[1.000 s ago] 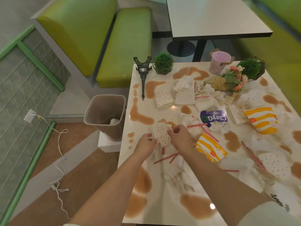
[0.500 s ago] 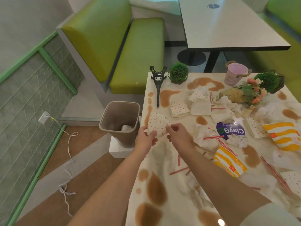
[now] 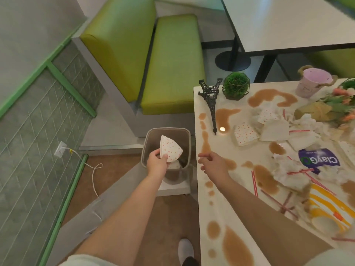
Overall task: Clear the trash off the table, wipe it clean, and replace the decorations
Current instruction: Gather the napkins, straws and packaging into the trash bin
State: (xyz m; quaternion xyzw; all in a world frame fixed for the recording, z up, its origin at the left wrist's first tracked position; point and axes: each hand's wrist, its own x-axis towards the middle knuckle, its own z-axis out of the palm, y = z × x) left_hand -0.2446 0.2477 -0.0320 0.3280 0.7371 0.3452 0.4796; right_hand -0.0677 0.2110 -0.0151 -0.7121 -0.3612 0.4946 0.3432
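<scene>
My left hand [image 3: 157, 163] grips a white paper cup with orange dots [image 3: 170, 150] and holds it over the open mouth of the beige trash bin [image 3: 149, 139] beside the table. My right hand [image 3: 215, 164] hovers empty, fingers loosely spread, over the left edge of the white table [image 3: 199, 208]. The tabletop carries brown spills [image 3: 233, 248], crumpled napkins [image 3: 288, 169], more dotted cups [image 3: 245, 133], red-striped straws [image 3: 254, 182], yellow-striped wrappers [image 3: 326, 208] and a purple packet [image 3: 318, 158]. Decorations stand at the far edge: a black Eiffel tower [image 3: 211, 100], a round green plant [image 3: 235, 85], a pink bucket [image 3: 313, 83] and a flower bouquet [image 3: 334, 106].
A green bench seat [image 3: 172, 62] stands beyond the bin. A second table [image 3: 288, 22] is at the back right. A white cable [image 3: 94, 173] runs across the floor from a wall socket at the left. My shoe [image 3: 185, 250] shows near the table's edge.
My left hand carried the dotted cup leftward off the table to above the bin. My right hand let go of the cup and stayed over the table edge.
</scene>
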